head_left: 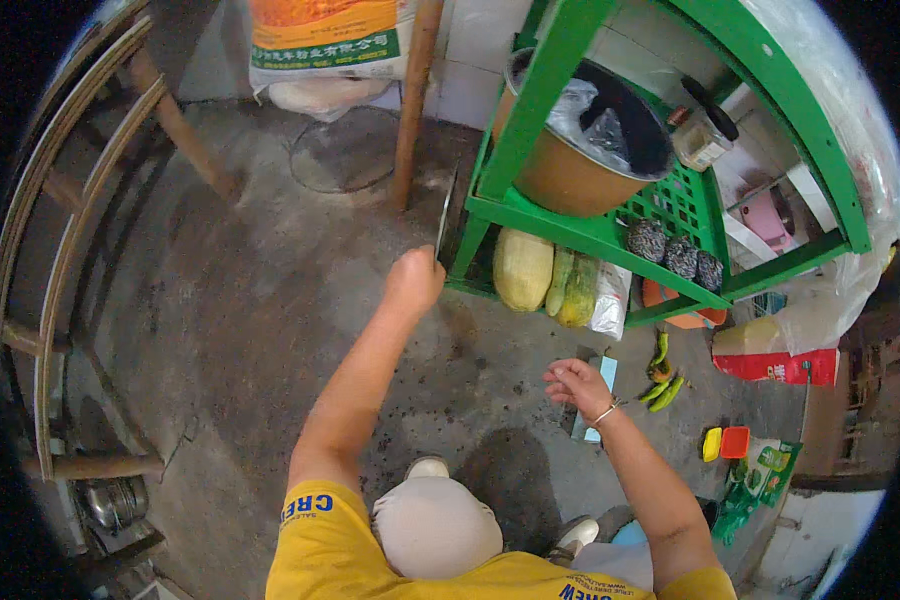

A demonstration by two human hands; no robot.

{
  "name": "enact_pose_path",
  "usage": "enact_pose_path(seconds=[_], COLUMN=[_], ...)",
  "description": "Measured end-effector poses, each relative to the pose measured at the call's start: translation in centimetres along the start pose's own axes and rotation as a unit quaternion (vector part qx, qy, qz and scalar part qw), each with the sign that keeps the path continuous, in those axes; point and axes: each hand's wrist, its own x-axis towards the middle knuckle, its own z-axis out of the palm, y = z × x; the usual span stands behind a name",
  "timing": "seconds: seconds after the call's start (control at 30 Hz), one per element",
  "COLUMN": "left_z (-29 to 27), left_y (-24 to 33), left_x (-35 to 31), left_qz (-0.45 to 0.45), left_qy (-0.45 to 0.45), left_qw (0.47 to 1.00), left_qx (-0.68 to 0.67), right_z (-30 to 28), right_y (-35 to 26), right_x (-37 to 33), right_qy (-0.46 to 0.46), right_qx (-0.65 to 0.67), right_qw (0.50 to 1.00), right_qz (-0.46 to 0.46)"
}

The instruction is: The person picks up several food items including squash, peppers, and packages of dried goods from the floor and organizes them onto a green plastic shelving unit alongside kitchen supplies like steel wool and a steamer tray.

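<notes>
My left hand [416, 281] is closed around what looks like a knife [446, 216], its thin blade seen nearly edge-on. The blade points away from me, close beside the left post of the green shelf rack [482, 211]. My right hand [577, 388] hangs empty, its fingers loosely bent and apart. Just past it lies a long light-blue object [607, 372] on the floor, partly hidden by the hand. A few green peppers [667, 393] lie to the right of that hand.
On the rack stand a brown bucket [577, 180], a jar [703, 142] and dark wrapped bundles [681, 256]. Below are a pale squash [522, 270] and greenish gourds [577, 292]. A wooden frame [80, 235] is at the left, a sack [330, 45] at the back, and a red-and-clear bag [775, 365] at right.
</notes>
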Motion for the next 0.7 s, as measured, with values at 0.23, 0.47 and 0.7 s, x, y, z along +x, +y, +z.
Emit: enact_pose_path(seconds=[0.23,0.47,0.7], left_z=[1.4,0.4,-1.0], left_y=[2.7,2.8,2.2], left_x=[0.2,-0.2,1.1], left_qz=[-0.009,-0.018,0.004], left_qy=[-0.043,-0.051,-0.035], left_qw=[0.997,0.996,0.998], left_qx=[-0.06,-0.069,-0.054], right_z=[-2.3,-4.0,-6.7], right_y=[1.2,0.4,0.3], right_x=[-1.3,-2.2,-1.7], right_qy=[0.001,0.024,0.022], right_qx=[-0.005,0.016,-0.01], right_qw=[1.0,0.999,0.996], right_qz=[-0.023,-0.032,-0.086])
